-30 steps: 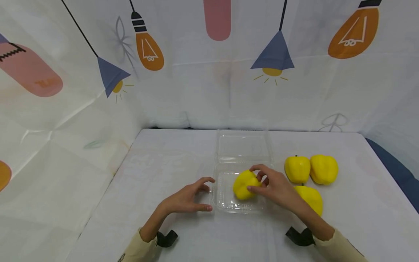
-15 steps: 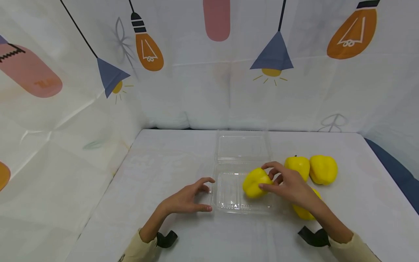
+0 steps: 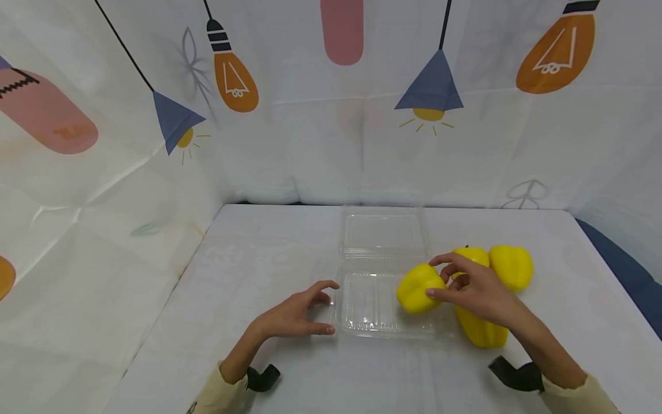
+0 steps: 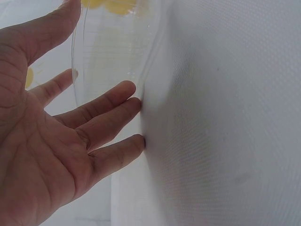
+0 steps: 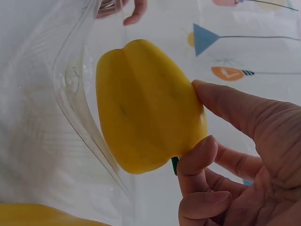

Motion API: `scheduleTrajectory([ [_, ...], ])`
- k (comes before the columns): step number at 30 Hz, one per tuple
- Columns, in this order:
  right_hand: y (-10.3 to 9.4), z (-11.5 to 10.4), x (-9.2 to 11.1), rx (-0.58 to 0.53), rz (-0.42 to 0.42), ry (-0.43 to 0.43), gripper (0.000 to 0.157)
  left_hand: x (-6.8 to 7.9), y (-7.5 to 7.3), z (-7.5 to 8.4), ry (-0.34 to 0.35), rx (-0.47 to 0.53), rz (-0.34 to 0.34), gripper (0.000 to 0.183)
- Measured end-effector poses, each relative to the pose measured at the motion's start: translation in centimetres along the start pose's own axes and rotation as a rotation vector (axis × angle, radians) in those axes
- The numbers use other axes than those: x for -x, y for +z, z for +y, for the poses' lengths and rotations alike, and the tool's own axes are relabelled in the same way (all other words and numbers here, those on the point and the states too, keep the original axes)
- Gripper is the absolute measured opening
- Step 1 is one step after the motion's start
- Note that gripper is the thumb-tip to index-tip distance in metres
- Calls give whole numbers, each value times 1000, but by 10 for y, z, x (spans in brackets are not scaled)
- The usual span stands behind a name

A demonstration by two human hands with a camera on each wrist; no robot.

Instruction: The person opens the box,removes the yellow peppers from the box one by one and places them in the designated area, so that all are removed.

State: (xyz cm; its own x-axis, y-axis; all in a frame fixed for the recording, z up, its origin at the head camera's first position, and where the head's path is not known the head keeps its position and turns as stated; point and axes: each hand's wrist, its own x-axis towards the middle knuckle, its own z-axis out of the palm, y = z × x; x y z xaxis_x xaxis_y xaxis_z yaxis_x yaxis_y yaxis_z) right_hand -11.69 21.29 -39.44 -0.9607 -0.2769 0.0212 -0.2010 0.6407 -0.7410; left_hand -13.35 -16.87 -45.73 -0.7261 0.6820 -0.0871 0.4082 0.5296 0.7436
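My right hand [image 3: 483, 290] pinches a yellow bell pepper [image 3: 416, 290] between thumb and fingers, over the right part of the clear plastic clamshell container [image 3: 362, 302]. In the right wrist view the pepper [image 5: 146, 108] hangs tilted beside the container's wall, its short green stem low by the fingers. At the container's left edge is my left hand [image 3: 295, 313], thumb and fingers spread. Its fingers [image 4: 106, 120] are nearly straight in the left wrist view, with tips right at the container's side and the table. The container's lid [image 3: 383, 230] lies folded back, away from me.
Three more yellow bell peppers lie to the right: one at the far right [image 3: 512, 267], one beside it [image 3: 470, 253] partly behind my right hand, and one nearer [image 3: 481, 330] under the wrist. A white printed sheet [image 3: 310, 144] stands behind the white table [image 3: 248, 247].
My right hand has carried the pepper rightward, from the middle of the container's base to its right side. My left hand has stayed at the left edge.
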Motion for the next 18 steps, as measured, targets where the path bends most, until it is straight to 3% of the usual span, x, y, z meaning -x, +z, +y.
scheduleTrajectory([
  [10,-28,-3,14,32,8,-22,47,1,0,2,-14,21,-10,82],
  [18,-47,7,26,43,-15,56,49,1,0,1,-14,23,-9,82],
])
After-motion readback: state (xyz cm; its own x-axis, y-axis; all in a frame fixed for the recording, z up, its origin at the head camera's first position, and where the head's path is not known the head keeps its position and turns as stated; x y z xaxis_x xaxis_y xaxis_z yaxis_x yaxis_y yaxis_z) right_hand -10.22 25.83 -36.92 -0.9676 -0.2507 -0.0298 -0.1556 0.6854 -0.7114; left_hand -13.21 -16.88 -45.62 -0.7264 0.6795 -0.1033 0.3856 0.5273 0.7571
